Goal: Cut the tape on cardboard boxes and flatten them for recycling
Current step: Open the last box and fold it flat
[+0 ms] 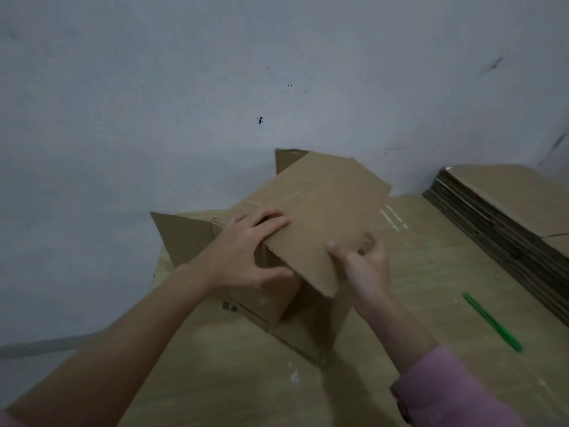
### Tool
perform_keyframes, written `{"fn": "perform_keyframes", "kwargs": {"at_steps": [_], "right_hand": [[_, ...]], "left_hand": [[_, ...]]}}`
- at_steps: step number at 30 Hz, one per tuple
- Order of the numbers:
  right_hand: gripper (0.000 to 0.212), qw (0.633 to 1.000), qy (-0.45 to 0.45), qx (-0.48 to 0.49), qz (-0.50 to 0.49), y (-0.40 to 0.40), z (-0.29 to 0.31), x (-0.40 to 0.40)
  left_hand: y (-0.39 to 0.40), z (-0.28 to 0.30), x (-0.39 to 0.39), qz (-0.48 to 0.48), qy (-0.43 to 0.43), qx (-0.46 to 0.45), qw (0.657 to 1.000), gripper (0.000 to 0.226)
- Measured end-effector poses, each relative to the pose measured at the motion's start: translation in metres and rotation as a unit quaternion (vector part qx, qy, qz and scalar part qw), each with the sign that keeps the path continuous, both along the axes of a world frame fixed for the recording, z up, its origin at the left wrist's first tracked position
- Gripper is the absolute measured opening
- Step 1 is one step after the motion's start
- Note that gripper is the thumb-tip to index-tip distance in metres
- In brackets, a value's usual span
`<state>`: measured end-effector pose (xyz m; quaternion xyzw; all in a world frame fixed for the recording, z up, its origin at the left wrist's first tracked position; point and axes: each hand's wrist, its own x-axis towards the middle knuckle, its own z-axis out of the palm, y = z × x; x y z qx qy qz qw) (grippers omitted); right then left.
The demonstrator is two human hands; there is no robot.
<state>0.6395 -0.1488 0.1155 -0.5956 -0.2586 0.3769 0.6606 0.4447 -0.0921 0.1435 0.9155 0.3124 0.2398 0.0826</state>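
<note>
A brown cardboard box (311,322) stands on the wooden table (234,377) near its middle, with its flaps spread open. One large flap (323,208) tilts up over the box top. My left hand (246,254) grips the box's left top corner, fingers over the flap's edge and thumb down the side wall. My right hand (363,266) pinches the near edge of that large flap, thumb on top and fingers underneath. A smaller flap (181,238) sticks out to the left.
A green cutter (492,322) lies on the table to the right of the box. A tall stack of flattened cardboard (508,217) fills the back right corner. A pale wall (215,87) runs close behind the table.
</note>
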Motion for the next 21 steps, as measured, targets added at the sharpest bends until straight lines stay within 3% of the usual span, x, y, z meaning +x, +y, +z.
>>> {"fn": "perform_keyframes", "kwargs": {"at_steps": [3, 7, 13, 17, 21], "right_hand": [[0.056, 0.994, -0.057, 0.091, 0.002, 0.0, 0.043, 0.001], [0.042, 0.985, -0.004, 0.135, 0.104, 0.016, 0.061, -0.002], [0.054, 0.979, -0.064, -0.015, 0.191, 0.038, 0.013, -0.027], [0.012, 0.975, -0.139, 0.021, 0.173, 0.026, -0.003, -0.023], [0.011, 0.972, -0.159, 0.056, 0.166, 0.012, -0.01, -0.01]], "left_hand": [[-0.003, 0.004, 0.01, 0.007, -0.056, 0.054, 0.997, 0.067], [-0.006, 0.011, 0.026, 0.03, -0.128, -0.024, 0.991, 0.044], [0.001, 0.005, 0.035, 0.043, -0.183, -0.048, 0.981, 0.043], [-0.001, 0.0, 0.029, 0.062, -0.15, -0.054, 0.985, 0.05], [-0.006, -0.002, 0.031, 0.047, -0.012, 0.024, 0.999, 0.053]]}}
